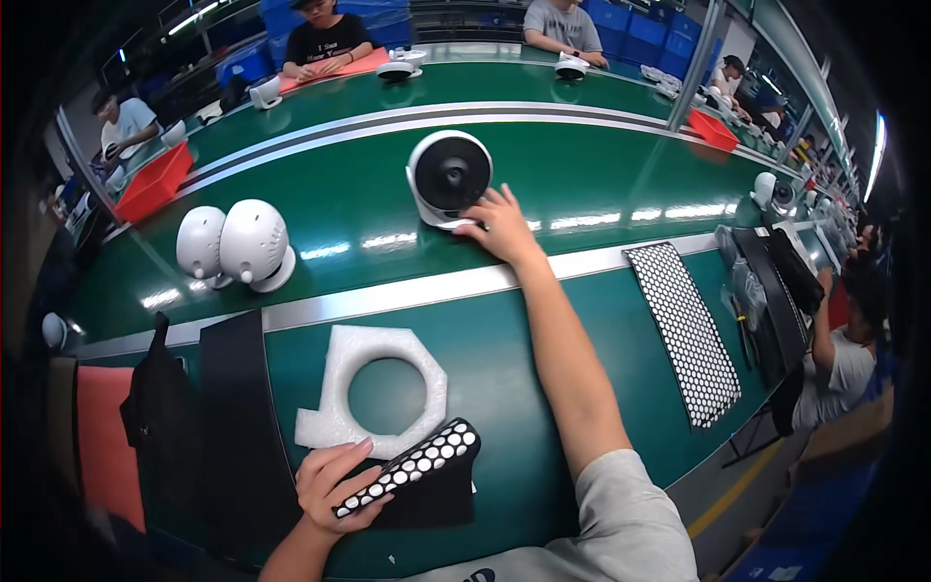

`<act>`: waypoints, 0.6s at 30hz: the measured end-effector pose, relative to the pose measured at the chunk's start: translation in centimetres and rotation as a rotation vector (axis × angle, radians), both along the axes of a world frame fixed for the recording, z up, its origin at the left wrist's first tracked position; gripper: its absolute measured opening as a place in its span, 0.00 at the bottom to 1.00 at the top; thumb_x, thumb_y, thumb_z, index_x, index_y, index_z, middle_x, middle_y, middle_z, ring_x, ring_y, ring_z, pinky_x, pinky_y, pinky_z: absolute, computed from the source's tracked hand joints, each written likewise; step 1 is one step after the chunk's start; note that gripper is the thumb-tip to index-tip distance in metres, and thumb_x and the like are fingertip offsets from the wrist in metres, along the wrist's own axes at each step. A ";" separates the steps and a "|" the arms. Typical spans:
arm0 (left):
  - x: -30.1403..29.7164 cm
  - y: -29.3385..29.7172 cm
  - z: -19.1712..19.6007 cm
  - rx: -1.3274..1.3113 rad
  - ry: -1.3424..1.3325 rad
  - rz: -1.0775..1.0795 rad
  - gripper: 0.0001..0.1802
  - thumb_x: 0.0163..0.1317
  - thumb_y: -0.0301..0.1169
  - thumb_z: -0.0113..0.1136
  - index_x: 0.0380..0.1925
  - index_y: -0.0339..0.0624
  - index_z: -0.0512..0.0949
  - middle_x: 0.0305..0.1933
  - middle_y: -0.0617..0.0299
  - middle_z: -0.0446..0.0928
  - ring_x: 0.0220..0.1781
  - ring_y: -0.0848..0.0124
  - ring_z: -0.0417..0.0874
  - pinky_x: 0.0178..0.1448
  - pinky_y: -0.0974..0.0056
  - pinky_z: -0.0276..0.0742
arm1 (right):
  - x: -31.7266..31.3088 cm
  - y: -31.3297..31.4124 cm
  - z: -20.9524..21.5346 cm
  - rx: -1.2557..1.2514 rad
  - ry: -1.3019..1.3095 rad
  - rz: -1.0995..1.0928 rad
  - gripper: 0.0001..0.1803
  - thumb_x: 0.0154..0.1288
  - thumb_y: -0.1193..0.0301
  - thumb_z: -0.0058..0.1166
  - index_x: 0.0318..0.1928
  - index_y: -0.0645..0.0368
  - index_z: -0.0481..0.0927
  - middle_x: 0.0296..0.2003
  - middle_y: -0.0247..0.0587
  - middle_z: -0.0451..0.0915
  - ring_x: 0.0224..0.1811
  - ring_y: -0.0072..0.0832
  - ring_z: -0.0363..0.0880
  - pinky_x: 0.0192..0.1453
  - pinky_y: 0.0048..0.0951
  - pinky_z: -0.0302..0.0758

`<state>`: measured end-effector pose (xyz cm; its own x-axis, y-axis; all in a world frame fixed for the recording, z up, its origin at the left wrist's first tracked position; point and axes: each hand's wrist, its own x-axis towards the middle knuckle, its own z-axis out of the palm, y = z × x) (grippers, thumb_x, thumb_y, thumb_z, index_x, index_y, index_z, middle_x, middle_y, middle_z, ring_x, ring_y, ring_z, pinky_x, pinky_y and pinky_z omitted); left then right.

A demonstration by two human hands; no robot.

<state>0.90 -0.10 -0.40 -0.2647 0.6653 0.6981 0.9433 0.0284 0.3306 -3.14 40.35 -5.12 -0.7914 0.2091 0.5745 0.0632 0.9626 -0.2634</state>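
On the green conveyor belt (359, 184) stands a white round-headed device (417, 206) on a base, its black disc face with a round centre turned toward me. My right hand (499, 225) reaches to its lower right side, fingers spread, thumb and fingertips at the base; I cannot tell how firmly they touch. My left hand (335, 485) is closed on a narrow black strip with white dots (422, 468), tilted up to the right over the workbench. Just beyond it, a white foam ring (335, 378) with a large round opening lies flat.
Two more white devices (254, 242) stand on the belt at left. A dotted sheet (684, 335) lies at right, near black sheets and tools. Black sheets (238, 407) and a pink mat (105, 436) cover the left. Red bins (155, 182) and co-workers line the belt.
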 end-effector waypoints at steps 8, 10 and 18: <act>-0.4 0.0 -0.2 0.030 -0.011 -0.028 0.14 0.39 0.36 0.65 0.26 0.41 0.78 0.37 0.56 0.78 0.34 0.65 0.77 0.34 0.67 0.73 | 0.6 1.9 -1.8 -0.230 -0.172 -0.149 0.14 0.53 0.59 0.53 0.34 0.53 0.81 0.43 0.37 0.74 0.54 0.36 0.65 0.62 0.50 0.51; -0.6 0.2 -0.1 0.047 -0.031 -0.065 0.13 0.39 0.34 0.65 0.25 0.39 0.78 0.35 0.56 0.78 0.30 0.66 0.78 0.30 0.69 0.73 | 0.7 0.9 -1.0 -0.193 -0.244 -0.262 0.16 0.53 0.58 0.52 0.37 0.55 0.79 0.45 0.41 0.73 0.51 0.37 0.68 0.60 0.50 0.56; -1.2 -0.5 -0.3 0.073 -0.137 -0.213 0.11 0.40 0.31 0.65 0.22 0.36 0.77 0.27 0.56 0.79 0.22 0.68 0.79 0.25 0.72 0.72 | -3.1 -12.3 8.1 -0.113 -0.604 0.132 0.18 0.59 0.59 0.46 0.38 0.62 0.78 0.34 0.51 0.78 0.38 0.44 0.76 0.42 0.39 0.72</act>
<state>-0.33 -0.63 -0.70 -0.2189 0.6656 0.7135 0.8719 -0.1949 0.4493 -6.28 28.01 3.03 -0.9926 0.1211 -0.0022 0.1154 0.9407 -0.3189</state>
